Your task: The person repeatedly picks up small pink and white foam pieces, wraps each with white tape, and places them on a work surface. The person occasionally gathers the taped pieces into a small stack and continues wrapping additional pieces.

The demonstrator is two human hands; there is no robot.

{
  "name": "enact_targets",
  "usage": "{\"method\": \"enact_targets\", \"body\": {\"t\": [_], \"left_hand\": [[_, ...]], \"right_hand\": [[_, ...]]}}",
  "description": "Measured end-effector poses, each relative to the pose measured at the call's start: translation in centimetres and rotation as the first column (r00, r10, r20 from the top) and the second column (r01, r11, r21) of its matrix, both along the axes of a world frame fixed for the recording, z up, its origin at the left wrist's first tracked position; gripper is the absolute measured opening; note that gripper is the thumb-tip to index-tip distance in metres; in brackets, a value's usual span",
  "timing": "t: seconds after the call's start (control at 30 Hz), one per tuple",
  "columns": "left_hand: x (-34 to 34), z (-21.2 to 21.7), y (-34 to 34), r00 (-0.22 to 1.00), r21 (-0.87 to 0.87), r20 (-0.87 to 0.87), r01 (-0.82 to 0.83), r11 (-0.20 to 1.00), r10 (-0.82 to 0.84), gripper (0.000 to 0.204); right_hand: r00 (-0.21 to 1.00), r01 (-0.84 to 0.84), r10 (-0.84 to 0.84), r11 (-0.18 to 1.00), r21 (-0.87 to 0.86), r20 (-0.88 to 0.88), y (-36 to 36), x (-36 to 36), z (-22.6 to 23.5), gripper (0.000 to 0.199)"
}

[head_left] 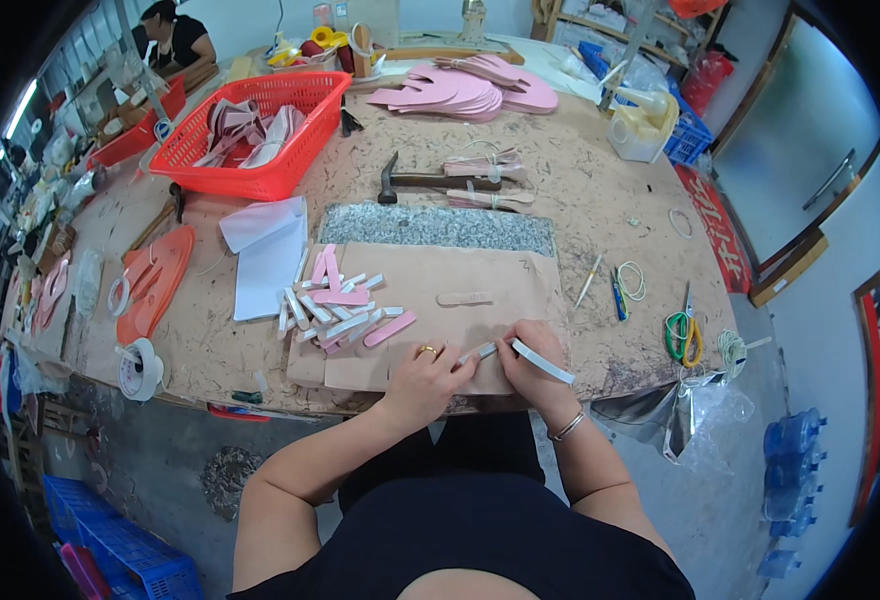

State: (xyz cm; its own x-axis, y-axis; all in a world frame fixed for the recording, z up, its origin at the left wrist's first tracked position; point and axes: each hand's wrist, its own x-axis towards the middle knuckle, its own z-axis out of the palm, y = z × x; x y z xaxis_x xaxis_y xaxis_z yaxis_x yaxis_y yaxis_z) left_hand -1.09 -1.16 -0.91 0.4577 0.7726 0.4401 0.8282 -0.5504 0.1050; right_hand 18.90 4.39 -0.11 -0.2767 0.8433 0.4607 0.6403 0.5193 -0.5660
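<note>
Both my hands work close together at the near edge of a brown paper sheet (410,280) on the bench. My left hand (425,380) pinches one end of a narrow white strip (545,362). My right hand (535,370) closes on the same strip, whose loose end sticks out to the right past the fingers. Left of them lies a loose heap of short pink and white strips (345,312). A single flat beige strip (465,298) rests on the paper just beyond my hands. What my fingertips do on the strip is partly hidden.
Beyond the paper lie a grey stone slab (440,228), a hammer (430,182) and strip bundles (485,163). A red basket (305,95) stands back left, pink cut pieces (460,92) at the back. Scissors (687,325) and a pen (620,293) lie right, a tape roll (140,368) left.
</note>
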Motion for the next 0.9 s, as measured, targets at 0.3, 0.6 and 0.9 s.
{"method": "enact_targets", "body": {"t": [0.3,0.6,0.9], "left_hand": [[1.7,0.0,2.2,0.866,-0.275,0.480,-0.003,0.961,0.140,0.016],[0.3,0.8,-0.4,0.775,-0.182,0.620,-0.009,0.983,0.122,0.003],[-6.6,3.1,0.4,0.653,-0.035,0.680,-0.426,0.904,0.334,0.013]], "right_hand": [[0.929,-0.118,0.057,0.982,-0.145,-0.365,-2.0,-0.4,1.2,0.014],[0.886,-0.256,0.069,0.897,-0.359,-0.458,-3.8,-0.9,1.5,0.012],[0.832,-0.344,0.438,0.889,0.301,-0.341,-6.7,-0.8,5.2,0.016]]}}
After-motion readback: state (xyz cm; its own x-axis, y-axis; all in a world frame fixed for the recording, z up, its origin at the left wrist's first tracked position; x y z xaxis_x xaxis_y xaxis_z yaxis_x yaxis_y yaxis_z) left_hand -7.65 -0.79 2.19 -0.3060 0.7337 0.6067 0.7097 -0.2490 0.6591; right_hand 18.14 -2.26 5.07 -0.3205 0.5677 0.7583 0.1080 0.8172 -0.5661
